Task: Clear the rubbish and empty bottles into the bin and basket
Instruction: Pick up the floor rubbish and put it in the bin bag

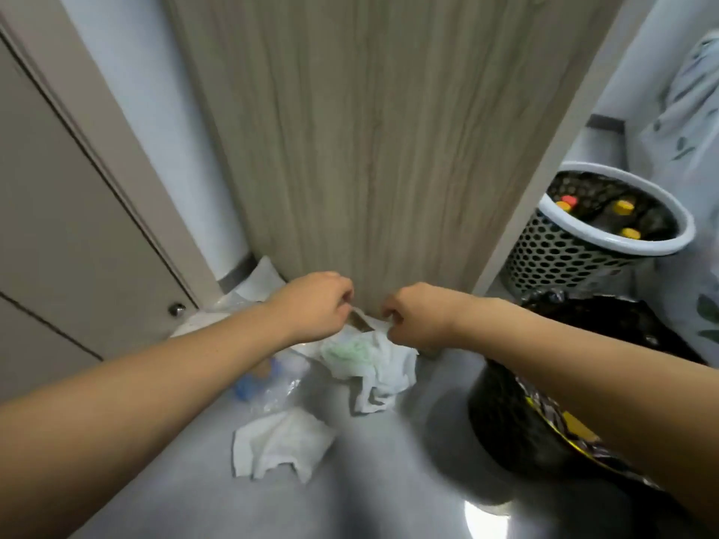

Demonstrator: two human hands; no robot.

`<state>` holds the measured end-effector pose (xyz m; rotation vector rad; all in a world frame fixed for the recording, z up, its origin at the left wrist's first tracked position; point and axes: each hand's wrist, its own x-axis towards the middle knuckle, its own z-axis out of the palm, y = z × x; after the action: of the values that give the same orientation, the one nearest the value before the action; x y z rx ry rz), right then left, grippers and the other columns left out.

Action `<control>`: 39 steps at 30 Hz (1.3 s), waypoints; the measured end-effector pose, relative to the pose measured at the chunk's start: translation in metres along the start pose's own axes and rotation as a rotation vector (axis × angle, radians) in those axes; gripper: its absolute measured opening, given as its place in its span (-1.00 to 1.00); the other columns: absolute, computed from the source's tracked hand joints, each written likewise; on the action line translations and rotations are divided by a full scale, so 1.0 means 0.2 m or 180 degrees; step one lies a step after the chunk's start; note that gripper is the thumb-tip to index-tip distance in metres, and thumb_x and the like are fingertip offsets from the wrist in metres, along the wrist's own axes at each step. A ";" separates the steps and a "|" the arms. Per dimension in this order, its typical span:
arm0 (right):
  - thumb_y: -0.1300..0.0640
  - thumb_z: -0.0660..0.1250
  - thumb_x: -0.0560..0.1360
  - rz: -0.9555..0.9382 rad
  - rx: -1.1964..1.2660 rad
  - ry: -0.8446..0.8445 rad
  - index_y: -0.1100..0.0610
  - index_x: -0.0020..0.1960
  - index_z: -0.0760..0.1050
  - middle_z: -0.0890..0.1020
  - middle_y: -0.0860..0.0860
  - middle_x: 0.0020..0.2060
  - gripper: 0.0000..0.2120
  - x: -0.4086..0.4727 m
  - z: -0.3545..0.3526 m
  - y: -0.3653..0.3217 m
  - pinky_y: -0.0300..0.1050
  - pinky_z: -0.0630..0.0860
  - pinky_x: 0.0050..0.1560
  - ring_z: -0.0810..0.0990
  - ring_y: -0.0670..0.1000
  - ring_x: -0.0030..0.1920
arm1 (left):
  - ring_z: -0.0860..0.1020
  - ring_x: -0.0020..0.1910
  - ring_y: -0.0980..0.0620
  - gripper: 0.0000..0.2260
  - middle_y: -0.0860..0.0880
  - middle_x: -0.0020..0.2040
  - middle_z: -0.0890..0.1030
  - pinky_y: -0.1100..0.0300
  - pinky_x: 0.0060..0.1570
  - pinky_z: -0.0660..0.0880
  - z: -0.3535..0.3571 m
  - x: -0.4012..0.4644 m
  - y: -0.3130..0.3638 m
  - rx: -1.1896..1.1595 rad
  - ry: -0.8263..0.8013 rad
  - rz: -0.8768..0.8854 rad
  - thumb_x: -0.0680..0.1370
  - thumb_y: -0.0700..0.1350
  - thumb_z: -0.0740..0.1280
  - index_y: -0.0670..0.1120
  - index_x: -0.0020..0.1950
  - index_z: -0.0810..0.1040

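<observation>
My left hand [315, 305] and my right hand [418, 319] both pinch the top edge of a white plastic bag [369, 359] with something green inside, low by the foot of a wooden cabinet side. A crumpled white tissue [278, 441] lies on the grey floor below the bag. A clear wrapper with a blue piece [268, 379] lies under my left forearm. A black-lined bin [517, 418] with a yellow-and-dark wrapper stands under my right forearm. A white perforated basket [564, 258] at the right holds bottles with yellow and red caps.
The wooden cabinet side [373, 130] rises straight ahead. A grey door with a round knob [177, 309] is at the left. White paper [260, 282] lies in the corner behind my left hand. A leaf-patterned curtain [688, 110] hangs at the far right.
</observation>
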<state>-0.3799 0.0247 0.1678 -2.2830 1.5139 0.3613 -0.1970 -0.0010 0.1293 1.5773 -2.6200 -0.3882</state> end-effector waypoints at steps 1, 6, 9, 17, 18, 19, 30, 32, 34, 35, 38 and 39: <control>0.09 0.25 0.47 -0.0082 -0.0009 -0.0064 0.11 0.11 0.50 0.58 0.07 0.02 -0.77 0.06 0.04 -0.07 -0.12 0.41 -0.10 0.54 0.15 0.05 | 0.52 0.08 -0.10 -0.82 -0.08 0.06 0.55 0.05 0.05 0.46 0.01 -0.05 -0.09 -0.0006 -0.0038 -0.0106 0.55 -0.08 0.22 -0.09 0.07 0.54; 0.07 0.26 0.51 -0.0352 0.0140 -0.0407 0.10 0.39 0.36 0.49 0.08 0.28 -0.54 0.36 0.33 -0.43 -0.15 0.39 0.18 0.46 0.10 0.27 | 0.52 0.08 -0.07 -0.83 -0.03 0.08 0.57 0.11 0.02 0.45 0.16 -0.33 -0.58 -0.0146 -0.0314 -0.0769 0.53 -0.08 0.23 -0.07 0.07 0.53; 0.04 0.28 0.49 -0.0335 0.0197 -0.0706 0.12 0.39 0.33 0.46 0.12 0.29 -0.51 0.50 0.59 -0.58 -0.07 0.42 0.25 0.44 0.14 0.28 | 0.52 0.05 -0.04 -0.87 0.01 0.06 0.58 0.10 0.05 0.46 0.30 -0.52 -0.82 -0.0322 -0.0499 -0.1229 0.52 -0.06 0.23 -0.01 0.02 0.52; -0.04 0.41 0.42 -0.0255 -0.0834 -0.0951 0.16 0.43 0.17 0.39 0.14 0.31 -0.29 0.57 1.11 -0.78 0.01 0.35 0.22 0.40 0.16 0.28 | 0.54 -0.09 -0.06 -0.90 -0.09 -0.02 0.61 0.17 -0.04 0.48 0.70 -0.97 -1.13 -0.0997 -0.0670 -0.2414 0.53 -0.11 0.29 -0.09 -0.01 0.55; 0.03 0.40 0.44 -0.0333 -0.0979 -0.0947 0.16 0.42 0.20 0.41 0.14 0.30 -0.35 0.58 1.13 -0.79 -0.01 0.34 0.22 0.42 0.16 0.26 | 0.55 -0.04 -0.08 -0.88 -0.10 0.02 0.61 0.16 0.01 0.47 0.73 -0.98 -1.16 -0.1015 -0.0677 -0.2477 0.53 -0.12 0.29 -0.10 0.02 0.55; 0.10 0.37 0.46 -0.0418 -0.1073 -0.0951 0.17 0.39 0.26 0.44 0.14 0.28 -0.44 0.59 1.14 -0.80 -0.02 0.34 0.21 0.45 0.16 0.25 | 0.55 0.04 -0.09 -0.84 -0.12 0.09 0.59 0.15 0.06 0.46 0.75 -0.99 -1.19 -0.0997 -0.0647 -0.2509 0.54 -0.13 0.29 -0.11 0.08 0.55; 0.21 0.21 0.50 -0.0295 0.0458 -0.0829 0.12 0.21 0.42 0.53 0.13 0.13 -0.71 0.85 0.83 -0.89 -0.12 0.43 0.02 0.52 0.17 0.13 | 0.47 0.18 -0.26 -0.55 -0.22 0.28 0.34 -0.03 0.05 0.45 0.83 -0.71 -1.44 -0.0482 -0.0124 -0.2986 0.49 -0.17 0.26 -0.10 0.37 0.27; 0.21 0.17 0.52 -0.0326 0.0494 -0.0744 0.12 0.30 0.36 0.51 0.14 0.18 -0.65 0.88 0.79 -0.90 -0.15 0.37 -0.02 0.50 0.17 0.15 | 0.50 0.15 -0.24 -0.60 -0.23 0.25 0.38 -0.01 0.01 0.46 0.86 -0.68 -1.45 -0.0297 -0.0248 -0.3031 0.51 -0.17 0.27 -0.16 0.33 0.29; 0.19 0.15 0.54 -0.0340 0.0484 -0.0706 0.04 0.43 0.26 0.47 0.12 0.24 -0.55 0.89 0.75 -0.91 -0.13 0.37 0.05 0.46 0.17 0.21 | 0.52 0.13 -0.22 -0.68 -0.22 0.21 0.44 -0.01 0.00 0.48 0.89 -0.67 -1.44 -0.0115 -0.0238 -0.3071 0.52 -0.17 0.29 -0.21 0.24 0.36; 0.19 0.15 0.55 -0.0343 0.0479 -0.0701 0.01 0.45 0.24 0.45 0.11 0.26 -0.53 0.89 0.74 -0.90 -0.14 0.37 0.08 0.46 0.17 0.23 | 0.54 0.11 -0.22 -0.73 -0.22 0.18 0.48 0.00 -0.01 0.49 0.89 -0.68 -1.43 -0.0093 -0.0228 -0.3094 0.52 -0.18 0.29 -0.21 0.19 0.39; 0.21 0.16 0.54 -0.0377 0.0403 -0.0708 0.03 0.29 0.42 0.51 0.10 0.19 -0.66 0.88 0.71 -0.87 -0.20 0.33 -0.04 0.50 0.15 0.15 | 0.56 0.07 -0.20 -0.83 -0.19 0.10 0.56 0.04 -0.05 0.51 0.89 -0.71 -1.39 -0.0146 -0.0396 -0.3053 0.53 -0.19 0.28 -0.19 0.10 0.44; 0.23 0.16 0.53 -0.0363 0.0402 -0.0723 0.03 0.20 0.48 0.53 0.09 0.15 -0.70 0.88 0.70 -0.86 -0.21 0.32 -0.08 0.51 0.14 0.11 | 0.56 0.07 -0.20 -0.83 -0.18 0.08 0.58 0.06 -0.05 0.50 0.89 -0.72 -1.37 -0.0220 -0.0498 -0.3008 0.53 -0.17 0.29 -0.17 0.09 0.45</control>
<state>-0.1538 0.0023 -0.0010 -2.1376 1.2532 0.4619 0.0756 0.0353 -0.0977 2.7434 -1.7168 -0.6341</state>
